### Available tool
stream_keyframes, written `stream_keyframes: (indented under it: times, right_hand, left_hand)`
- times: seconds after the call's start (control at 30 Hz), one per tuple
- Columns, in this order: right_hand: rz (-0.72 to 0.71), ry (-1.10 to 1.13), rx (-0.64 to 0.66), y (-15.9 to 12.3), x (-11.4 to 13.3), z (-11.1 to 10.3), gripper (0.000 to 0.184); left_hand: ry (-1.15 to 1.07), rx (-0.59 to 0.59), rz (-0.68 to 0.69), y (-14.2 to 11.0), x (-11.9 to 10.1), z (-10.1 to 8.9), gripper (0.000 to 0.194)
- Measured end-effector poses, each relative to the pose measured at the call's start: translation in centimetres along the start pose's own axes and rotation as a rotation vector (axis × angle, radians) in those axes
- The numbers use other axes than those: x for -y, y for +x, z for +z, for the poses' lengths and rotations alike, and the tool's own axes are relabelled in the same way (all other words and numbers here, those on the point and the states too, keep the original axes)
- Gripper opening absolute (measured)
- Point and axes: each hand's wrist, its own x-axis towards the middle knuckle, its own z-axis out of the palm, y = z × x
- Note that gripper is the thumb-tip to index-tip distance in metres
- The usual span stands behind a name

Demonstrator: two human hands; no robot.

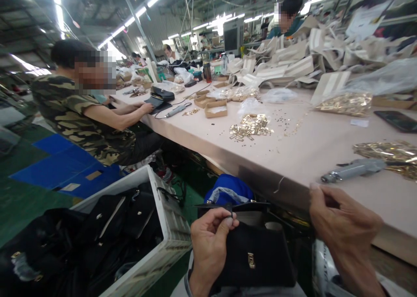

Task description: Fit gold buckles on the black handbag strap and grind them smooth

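Observation:
My left hand (211,240) is closed on the upper edge of a black handbag (257,255) that rests on my lap, thumb pressed against the fingers. The bag has a small gold clasp (251,259) on its front. My right hand (342,225) is closed in a pinch at the edge of the long pink table (312,149), beside the bag's open top; what it grips is hidden. A grey electric screwdriver (353,170) lies on the table just above my right hand.
A white crate (169,227) full of black bags stands on the floor at my left. Piles of gold metal fittings (250,127), small cardboard boxes (215,108) and plastic bags lie on the table. A person in camouflage (81,114) works at the table farther left; another sits opposite.

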Motion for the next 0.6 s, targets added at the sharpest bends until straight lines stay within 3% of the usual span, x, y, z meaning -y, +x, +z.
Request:
stream_keyframes:
  times: [0.07,0.17,0.23,0.33,0.43,0.53,0.6]
  right_hand:
    - [-0.045,0.018,0.128,-0.8,-1.1,0.3,0.041]
    - [-0.059,0.308,0.524,-3.6,-1.3,1.5,0.064]
    - [-0.08,0.417,0.694,-5.6,-0.8,2.7,0.068]
    - [-0.089,0.457,0.752,-7.3,-0.3,4.2,0.058]
    - [-0.058,0.456,0.779,-7.6,-0.6,5.2,0.044]
    - [-0.016,0.451,0.81,-7.8,-1.3,5.8,0.033]
    - [0.004,0.464,0.823,-8.1,-1.7,6.0,0.03]
  left_hand:
    - [0.008,0.005,0.003,0.1,-0.1,0.0,0.011]
    - [0.037,0.019,0.021,0.1,-0.3,0.0,0.009]
    - [0.126,0.009,0.109,-0.1,-0.4,0.1,0.007]
    - [0.356,-0.092,0.389,-0.9,-1.1,0.0,0.011]
    - [0.422,-0.316,0.584,-1.5,-2.4,-1.3,0.01]
    - [0.349,-0.472,0.506,-0.7,-3.8,-4.1,0.004]
    - [0.44,-0.547,0.415,0.4,-4.7,-6.3,0.017]
